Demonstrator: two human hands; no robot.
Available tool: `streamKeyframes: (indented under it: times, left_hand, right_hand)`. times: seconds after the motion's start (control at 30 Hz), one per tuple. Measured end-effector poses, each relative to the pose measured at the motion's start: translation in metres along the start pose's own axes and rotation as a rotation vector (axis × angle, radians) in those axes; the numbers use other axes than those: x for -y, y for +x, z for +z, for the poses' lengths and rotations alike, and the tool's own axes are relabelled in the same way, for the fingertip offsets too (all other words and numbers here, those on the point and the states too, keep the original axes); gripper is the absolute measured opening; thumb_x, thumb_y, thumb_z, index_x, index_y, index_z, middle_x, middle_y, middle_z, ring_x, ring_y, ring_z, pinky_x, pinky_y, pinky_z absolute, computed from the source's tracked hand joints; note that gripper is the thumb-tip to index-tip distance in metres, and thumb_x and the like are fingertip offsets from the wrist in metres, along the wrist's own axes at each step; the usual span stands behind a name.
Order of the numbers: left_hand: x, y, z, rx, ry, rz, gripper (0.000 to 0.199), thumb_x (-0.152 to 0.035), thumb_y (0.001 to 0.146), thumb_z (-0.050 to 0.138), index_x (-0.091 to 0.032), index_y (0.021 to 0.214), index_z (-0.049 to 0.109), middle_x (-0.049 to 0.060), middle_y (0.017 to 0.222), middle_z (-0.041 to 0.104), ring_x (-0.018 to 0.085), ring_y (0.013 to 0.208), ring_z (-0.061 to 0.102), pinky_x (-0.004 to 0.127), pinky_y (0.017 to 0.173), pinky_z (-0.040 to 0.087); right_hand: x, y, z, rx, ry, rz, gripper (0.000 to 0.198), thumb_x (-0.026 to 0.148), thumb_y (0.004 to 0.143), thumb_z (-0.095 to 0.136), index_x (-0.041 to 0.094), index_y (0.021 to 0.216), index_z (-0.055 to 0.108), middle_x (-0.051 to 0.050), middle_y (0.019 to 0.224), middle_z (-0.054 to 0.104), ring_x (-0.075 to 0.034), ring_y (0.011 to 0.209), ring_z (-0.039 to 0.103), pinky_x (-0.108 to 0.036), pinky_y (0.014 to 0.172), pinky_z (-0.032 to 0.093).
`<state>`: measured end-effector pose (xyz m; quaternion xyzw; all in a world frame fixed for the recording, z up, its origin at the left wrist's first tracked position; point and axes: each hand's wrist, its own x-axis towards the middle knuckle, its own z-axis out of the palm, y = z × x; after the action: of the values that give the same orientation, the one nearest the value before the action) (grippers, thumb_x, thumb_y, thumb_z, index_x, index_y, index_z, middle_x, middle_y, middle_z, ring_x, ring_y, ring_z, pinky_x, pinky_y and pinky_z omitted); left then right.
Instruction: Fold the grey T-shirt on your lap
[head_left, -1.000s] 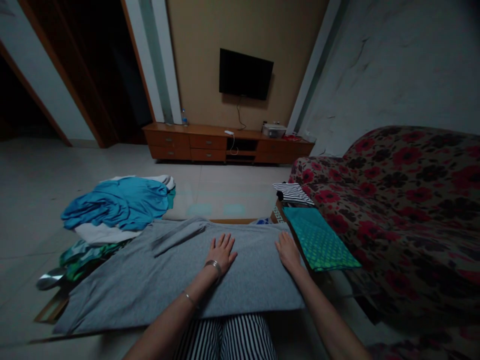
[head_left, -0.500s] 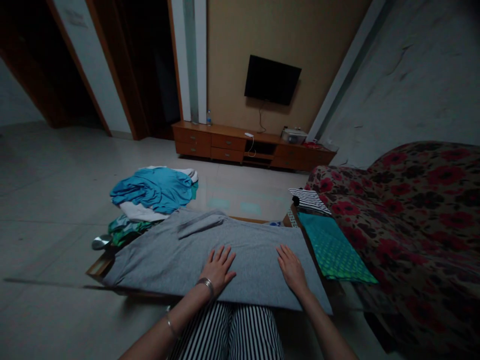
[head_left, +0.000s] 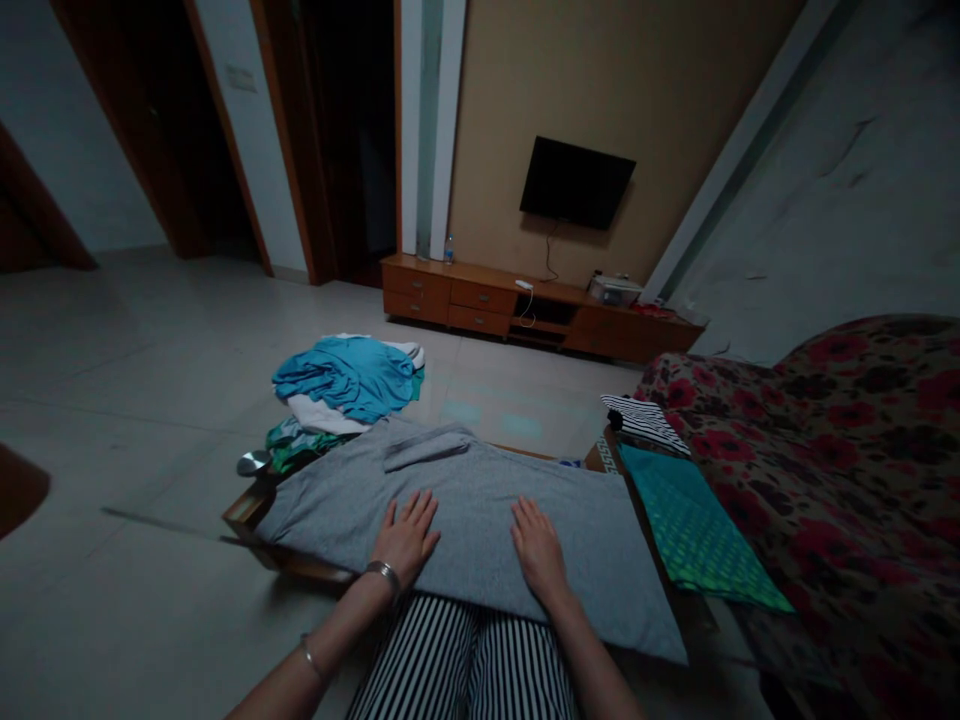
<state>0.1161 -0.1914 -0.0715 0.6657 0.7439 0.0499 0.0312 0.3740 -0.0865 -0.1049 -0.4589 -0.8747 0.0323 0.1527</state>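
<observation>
A grey garment lies spread over a low table, one sleeve folded across its far side. My left hand rests flat on the cloth left of its middle, fingers spread. To the right, my right hand also lies flat on the garment, fingers stretched forward and holding nothing. Beyond the table's left end sits a pile of clothes with a blue garment on top. A folded teal and green cloth lies just past the grey garment's right edge.
A striped folded cloth lies behind the teal one. The flowered sofa stands along the right. At the far wall, a wooden cabinet stands below a television. Striped trousers show below the table's near edge.
My right hand has slid leftward over the garment, closer to my left hand. The view has shifted, so the room appears further right. The grey garment keeps about the same layout.
</observation>
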Motion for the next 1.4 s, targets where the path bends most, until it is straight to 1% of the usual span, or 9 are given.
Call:
streamKeyframes:
  times: [0.23, 0.4, 0.5, 0.6, 0.73, 0.93, 1.07, 1.23, 1.4]
  left_hand:
    - [0.132, -0.042, -0.019, -0.025, 0.182, -0.371, 0.054, -0.036, 0.094, 0.028, -0.016, 0.143, 0.037, 0.006, 0.154, 0.024, 0.024, 0.141, 0.022, 0.048, 0.112, 0.020]
    - [0.147, -0.036, -0.034, -0.054, 0.161, -0.458, 0.050, -0.033, 0.093, 0.027, -0.015, 0.136, 0.046, 0.011, 0.150, 0.032, 0.027, 0.138, 0.028, 0.056, 0.108, 0.021]
    - [0.120, -0.028, -0.039, -0.192, 0.178, -0.441, 0.045, -0.022, 0.090, 0.031, -0.012, 0.128, 0.053, 0.016, 0.148, 0.035, 0.030, 0.138, 0.026, 0.063, 0.108, 0.012]
    - [0.083, -0.018, -0.037, -0.218, 0.074, -0.222, 0.039, -0.015, 0.088, 0.034, -0.017, 0.117, 0.060, 0.012, 0.140, 0.047, 0.027, 0.135, 0.031, 0.054, 0.110, 0.017]
    - [0.046, -0.001, -0.027, -0.136, -0.111, 0.035, 0.033, -0.019, 0.091, 0.034, -0.023, 0.108, 0.062, 0.007, 0.119, 0.058, 0.021, 0.115, 0.047, 0.039, 0.099, 0.036]
    - [0.041, 0.021, -0.022, -0.091, -0.116, -0.055, 0.032, -0.025, 0.091, 0.039, -0.023, 0.118, 0.055, 0.009, 0.110, 0.054, 0.023, 0.102, 0.048, 0.038, 0.089, 0.041]
    - [0.047, 0.022, -0.021, -0.059, -0.165, 0.060, 0.034, -0.030, 0.093, 0.038, -0.023, 0.122, 0.053, 0.009, 0.121, 0.053, 0.024, 0.114, 0.045, 0.041, 0.099, 0.036]
    - [0.049, 0.022, -0.015, -0.027, -0.276, 0.148, 0.044, -0.040, 0.092, 0.040, -0.026, 0.133, 0.047, 0.005, 0.142, 0.044, 0.025, 0.133, 0.034, 0.046, 0.111, 0.023]
    - [0.048, 0.023, -0.008, 0.170, -0.407, -0.025, 0.049, -0.049, 0.094, 0.028, -0.026, 0.127, 0.056, 0.006, 0.130, 0.058, 0.023, 0.122, 0.050, 0.041, 0.106, 0.035]
  right_hand:
    - [-0.146, -0.050, -0.005, -0.149, -0.142, 0.168, 0.055, 0.033, 0.092, 0.023, 0.004, 0.129, 0.053, -0.017, 0.138, 0.048, -0.025, 0.132, 0.039, -0.042, 0.109, 0.031]
    - [-0.171, -0.068, -0.009, -0.160, -0.235, 0.175, 0.054, 0.031, 0.091, 0.025, 0.003, 0.128, 0.053, -0.018, 0.135, 0.050, -0.027, 0.129, 0.042, -0.041, 0.106, 0.033]
    - [-0.149, -0.048, -0.019, -0.108, -0.295, 0.247, 0.050, 0.028, 0.090, 0.030, 0.003, 0.121, 0.058, -0.021, 0.124, 0.057, -0.029, 0.119, 0.050, -0.041, 0.102, 0.037]
    - [-0.094, 0.003, -0.029, -0.074, -0.238, 0.233, 0.044, 0.027, 0.088, 0.037, 0.006, 0.118, 0.060, -0.019, 0.118, 0.060, -0.029, 0.113, 0.053, -0.040, 0.099, 0.038]
    - [0.018, 0.097, -0.027, 0.013, 0.056, -0.133, 0.040, 0.021, 0.085, 0.044, 0.014, 0.122, 0.059, -0.013, 0.127, 0.055, -0.023, 0.119, 0.048, -0.034, 0.104, 0.035]
    - [0.140, 0.214, -0.009, 0.223, 0.119, -0.487, 0.047, 0.014, 0.079, 0.054, 0.021, 0.125, 0.056, -0.008, 0.129, 0.054, -0.020, 0.120, 0.046, -0.033, 0.100, 0.035]
    - [0.167, 0.247, -0.008, 0.311, -0.069, -0.585, 0.029, 0.012, 0.080, 0.052, 0.017, 0.105, 0.067, -0.011, 0.105, 0.065, -0.022, 0.107, 0.052, -0.032, 0.092, 0.036]
    - [0.171, 0.211, -0.033, 0.311, -0.022, -0.661, 0.024, 0.017, 0.087, 0.044, 0.016, 0.094, 0.067, -0.010, 0.096, 0.065, -0.019, 0.093, 0.055, -0.029, 0.082, 0.037]
    - [0.145, 0.187, -0.059, 0.834, 0.408, -0.832, 0.022, 0.034, 0.085, 0.056, 0.021, 0.097, 0.068, 0.000, 0.087, 0.067, -0.012, 0.076, 0.059, -0.019, 0.066, 0.039]
